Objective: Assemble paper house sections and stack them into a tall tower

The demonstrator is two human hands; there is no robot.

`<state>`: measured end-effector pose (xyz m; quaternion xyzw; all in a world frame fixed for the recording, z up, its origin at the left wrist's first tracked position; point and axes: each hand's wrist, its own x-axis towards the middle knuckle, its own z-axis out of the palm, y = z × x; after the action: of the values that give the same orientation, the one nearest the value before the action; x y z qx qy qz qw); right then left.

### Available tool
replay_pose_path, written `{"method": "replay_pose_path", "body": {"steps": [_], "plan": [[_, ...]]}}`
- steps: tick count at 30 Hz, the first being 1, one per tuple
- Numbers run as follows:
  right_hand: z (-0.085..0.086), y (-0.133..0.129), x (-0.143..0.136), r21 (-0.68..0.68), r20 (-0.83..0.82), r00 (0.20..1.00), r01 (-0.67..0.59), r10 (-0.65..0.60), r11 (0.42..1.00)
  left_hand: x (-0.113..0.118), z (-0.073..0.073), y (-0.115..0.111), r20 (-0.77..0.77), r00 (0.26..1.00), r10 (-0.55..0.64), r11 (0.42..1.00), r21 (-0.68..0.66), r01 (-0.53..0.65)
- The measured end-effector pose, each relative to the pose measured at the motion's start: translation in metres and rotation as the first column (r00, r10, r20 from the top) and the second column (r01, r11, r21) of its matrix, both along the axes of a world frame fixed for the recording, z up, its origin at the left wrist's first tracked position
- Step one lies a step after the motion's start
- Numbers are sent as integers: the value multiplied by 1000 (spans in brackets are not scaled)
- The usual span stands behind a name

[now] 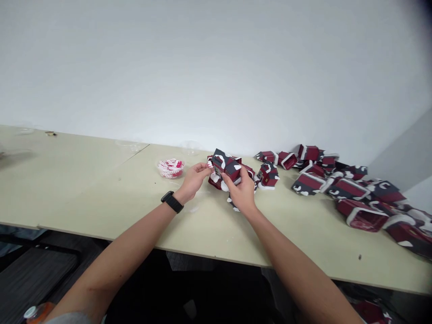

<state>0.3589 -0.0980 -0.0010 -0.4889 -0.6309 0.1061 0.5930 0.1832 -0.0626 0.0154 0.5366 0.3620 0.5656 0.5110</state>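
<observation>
My right hand [243, 191] is closed around a toy-sized house [231, 166] with dark red walls, a dark grey roof and white snow-like patches. It is held tilted above the table. My left hand [193, 181], with a black watch at its wrist, pinches a small red-and-white piece [209, 165] beside the house's left end. The fingertips partly cover that piece, so its shape is unclear. More such houses lie just behind and below the held one, partly hidden by it. To the left, a clear bowl [171, 169] holds red-and-white pieces.
One house [269, 175] stands just right of my hands. A large heap of similar houses [349, 188] spreads along the right side of the table [101, 189]. Clear plastic covers [191, 147] lie near the wall [202, 67]. A bottle [38, 312] is at the lower left.
</observation>
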Motion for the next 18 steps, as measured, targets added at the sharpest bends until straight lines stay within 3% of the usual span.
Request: {"method": "replay_pose_path", "body": {"steps": [7,12,18], "plan": [[1,1,2,-50,-17,999,31,-32,998,-1,-3,-3,-43,978,-202,979,-39,201],[2,0,2,-31,-17,999,36,-36,999,-1,-3,-1,67,973,-223,969,-91,228],[1,1,3,-38,-6,1000,18,-19,999,-2,1,-2,93,960,-264,958,-85,272]]}}
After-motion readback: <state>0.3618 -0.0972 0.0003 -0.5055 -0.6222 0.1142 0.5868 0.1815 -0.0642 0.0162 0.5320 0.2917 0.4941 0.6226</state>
